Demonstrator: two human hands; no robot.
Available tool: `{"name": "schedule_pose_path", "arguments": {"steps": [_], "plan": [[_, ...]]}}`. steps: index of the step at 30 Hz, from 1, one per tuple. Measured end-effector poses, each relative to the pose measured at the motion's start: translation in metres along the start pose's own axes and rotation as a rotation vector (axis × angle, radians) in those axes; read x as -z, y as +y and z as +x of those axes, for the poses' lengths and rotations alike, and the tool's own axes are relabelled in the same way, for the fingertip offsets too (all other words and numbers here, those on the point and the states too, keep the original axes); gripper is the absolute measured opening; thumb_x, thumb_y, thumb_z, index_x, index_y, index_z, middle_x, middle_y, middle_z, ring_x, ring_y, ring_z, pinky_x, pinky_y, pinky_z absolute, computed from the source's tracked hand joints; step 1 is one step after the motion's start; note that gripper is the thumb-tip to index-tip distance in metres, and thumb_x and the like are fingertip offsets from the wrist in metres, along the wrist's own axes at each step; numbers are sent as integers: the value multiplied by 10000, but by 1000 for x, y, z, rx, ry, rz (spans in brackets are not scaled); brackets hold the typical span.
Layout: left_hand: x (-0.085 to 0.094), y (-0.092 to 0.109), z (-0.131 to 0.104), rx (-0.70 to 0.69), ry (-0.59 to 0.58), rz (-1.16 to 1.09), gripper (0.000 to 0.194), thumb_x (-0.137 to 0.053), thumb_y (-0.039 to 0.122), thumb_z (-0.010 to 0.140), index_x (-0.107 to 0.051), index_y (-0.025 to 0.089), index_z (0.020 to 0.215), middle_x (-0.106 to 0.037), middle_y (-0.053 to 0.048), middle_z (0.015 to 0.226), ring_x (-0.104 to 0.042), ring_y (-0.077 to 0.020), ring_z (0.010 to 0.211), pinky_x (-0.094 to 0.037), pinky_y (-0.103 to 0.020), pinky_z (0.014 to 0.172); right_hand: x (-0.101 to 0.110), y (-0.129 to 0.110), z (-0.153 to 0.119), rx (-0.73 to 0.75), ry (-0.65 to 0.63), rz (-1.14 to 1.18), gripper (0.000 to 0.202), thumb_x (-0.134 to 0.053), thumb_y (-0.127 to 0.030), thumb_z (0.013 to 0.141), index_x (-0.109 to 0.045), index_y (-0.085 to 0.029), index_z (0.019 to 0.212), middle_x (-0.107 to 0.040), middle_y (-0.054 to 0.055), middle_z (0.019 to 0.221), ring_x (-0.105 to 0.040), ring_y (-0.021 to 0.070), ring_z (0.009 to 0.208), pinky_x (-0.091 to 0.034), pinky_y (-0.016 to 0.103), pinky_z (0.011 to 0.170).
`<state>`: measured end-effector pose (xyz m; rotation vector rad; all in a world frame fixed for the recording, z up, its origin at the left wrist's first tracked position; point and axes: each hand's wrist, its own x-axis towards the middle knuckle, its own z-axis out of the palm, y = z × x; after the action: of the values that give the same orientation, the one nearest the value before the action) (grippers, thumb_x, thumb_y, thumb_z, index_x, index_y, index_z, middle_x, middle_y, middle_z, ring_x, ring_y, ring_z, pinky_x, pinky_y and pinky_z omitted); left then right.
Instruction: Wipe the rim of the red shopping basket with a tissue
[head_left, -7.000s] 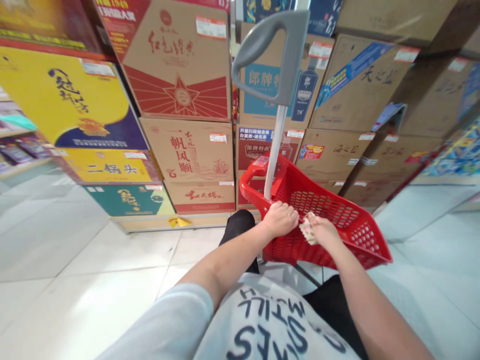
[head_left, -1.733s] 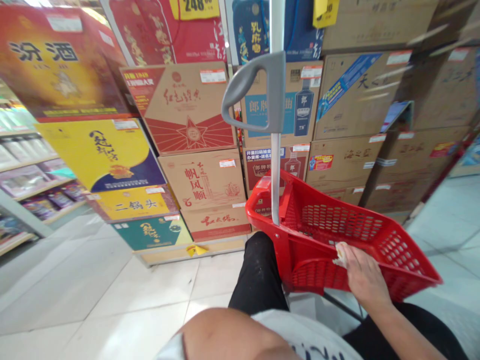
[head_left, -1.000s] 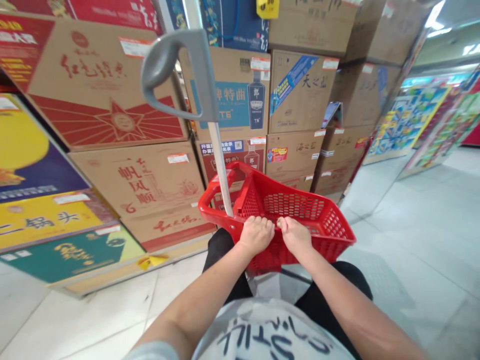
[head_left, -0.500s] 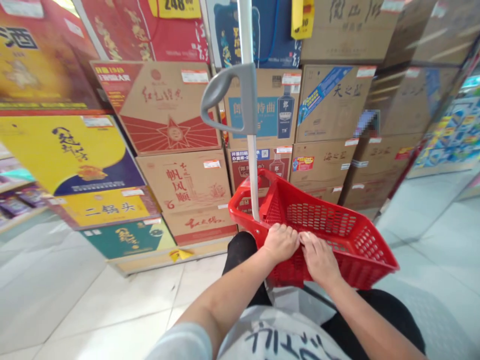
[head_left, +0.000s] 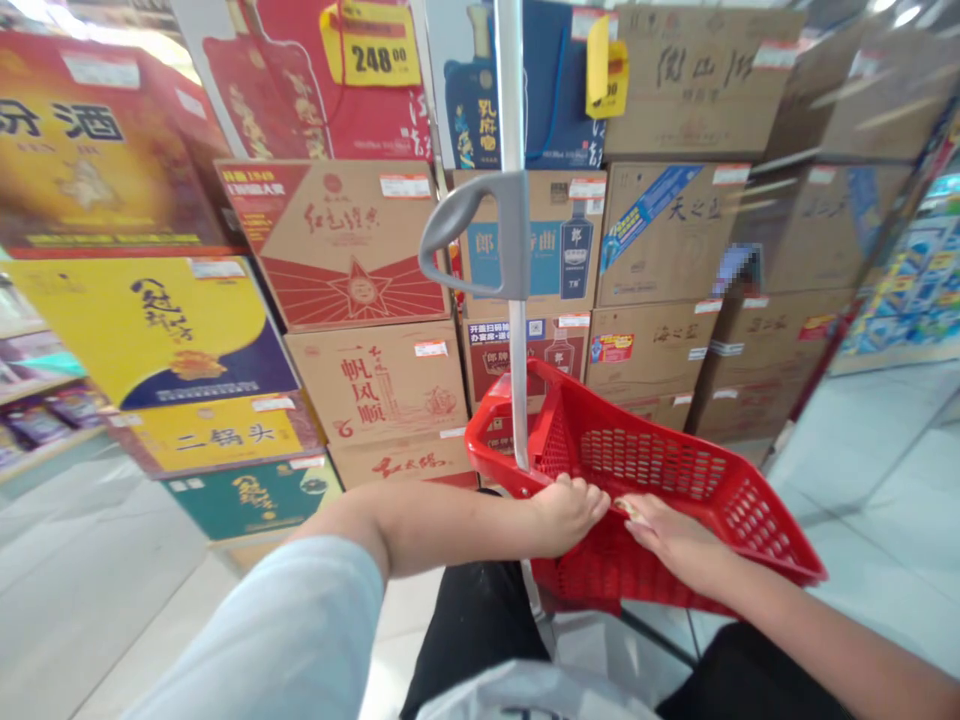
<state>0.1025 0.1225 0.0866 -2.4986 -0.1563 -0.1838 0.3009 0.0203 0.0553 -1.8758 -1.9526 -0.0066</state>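
Observation:
A red plastic shopping basket (head_left: 652, 440) with slotted walls stands between my knees, on a tall pale pole (head_left: 517, 385) that carries a grey looped handle (head_left: 472, 235). My left hand (head_left: 571, 512) is closed at the basket's near rim, its fingers curled; whatever they may hold is hidden. Just to its right, my right hand (head_left: 664, 530) is closed in a pinch over the same rim. A tiny yellowish-white thing (head_left: 627, 508) shows at its fingertips, too small to name. A narrow gap separates the two hands.
Stacked liquor cartons (head_left: 375, 375) form a wall in front of me, with gift bags and a yellow price tag (head_left: 373, 45) above. Shelves with goods (head_left: 67, 410) stand at the left. Pale floor tiles (head_left: 885, 520) run along the right.
My hands, together at the rim before, are now slightly apart. My left forearm has swung up and outward. The view has tilted, so the cartons and basket sit lower.

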Motion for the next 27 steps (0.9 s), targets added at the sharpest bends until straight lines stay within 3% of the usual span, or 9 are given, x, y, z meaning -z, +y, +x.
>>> {"name": "schedule_pose_path", "arguments": {"steps": [3, 6, 9, 12, 14, 19, 20, 23, 27], "plan": [[1, -2, -2, -40, 21, -19, 414, -433, 358, 885, -471, 97, 1204, -553, -137, 954, -516, -214, 726, -356, -341, 552, -4, 12, -17, 78, -6, 9, 370, -349, -364, 927, -532, -268, 1234, -607, 60, 1184, -597, 187, 1040, -478, 294, 842], [-4, 1, -2, 12, 119, -39, 406, -381, 430, 915, -516, 108, 1123, -569, -101, 875, -521, -203, 689, -355, -336, 545, -22, 22, -31, 67, 142, 35, 376, -345, -373, 932, -496, -276, 1263, -587, 52, 1227, -566, 191, 1113, -472, 325, 917], [-17, 14, 3, 202, 252, -78, 351, -358, 436, 927, -568, 155, 899, -565, -49, 724, -514, -182, 617, -336, -324, 535, -50, 22, -35, -16, 384, 64, 340, -394, -405, 912, -521, -288, 1205, -623, 52, 1172, -593, 208, 1068, -500, 346, 874], [-31, 27, 11, 432, 415, -70, 292, -449, 383, 888, -526, 180, 691, -535, -26, 602, -503, -179, 566, -336, -345, 560, -62, 12, -25, -154, 482, 66, 318, -323, -389, 927, -608, -278, 1012, -693, 58, 984, -659, 217, 888, -524, 348, 743], [-35, 32, 14, 504, 494, -56, 242, -501, 343, 851, -518, 186, 668, -538, -22, 594, -509, -182, 580, -351, -363, 605, -53, 8, -12, -194, 366, 59, 331, -329, -372, 911, -638, -268, 854, -705, 57, 868, -667, 223, 788, -508, 342, 669], [-31, 33, 10, 490, 523, -49, 227, -514, 337, 840, -509, 193, 664, -526, -5, 592, -483, -169, 578, -318, -358, 603, -18, 18, 27, -261, -217, 204, 390, -380, -261, 841, -550, -202, 495, -576, 18, 460, -538, 133, 401, -365, 229, 426], [-30, 33, 9, 491, 517, -46, 229, -510, 337, 844, -506, 194, 665, -526, -4, 597, -479, -170, 581, -311, -358, 603, -18, 20, 30, -301, -219, 195, 406, -371, -259, 843, -537, -192, 478, -550, 20, 431, -512, 128, 378, -347, 229, 414], [-32, 33, 6, 516, 524, -49, 221, -503, 324, 849, -501, 194, 670, -526, -2, 607, -476, -171, 594, -299, -358, 617, -38, 18, 16, -256, 66, 84, 391, -362, -312, 876, -617, -180, 611, -622, 53, 557, -579, 153, 501, -413, 248, 502], [-34, 31, 5, 518, 558, -49, 207, -502, 305, 843, -496, 195, 668, -518, 1, 596, -465, -165, 589, -287, -357, 626, -67, 8, -25, -36, 489, -59, 380, -387, -413, 887, -625, -188, 1080, -642, 113, 1104, -599, 246, 997, -447, 369, 860]]}}
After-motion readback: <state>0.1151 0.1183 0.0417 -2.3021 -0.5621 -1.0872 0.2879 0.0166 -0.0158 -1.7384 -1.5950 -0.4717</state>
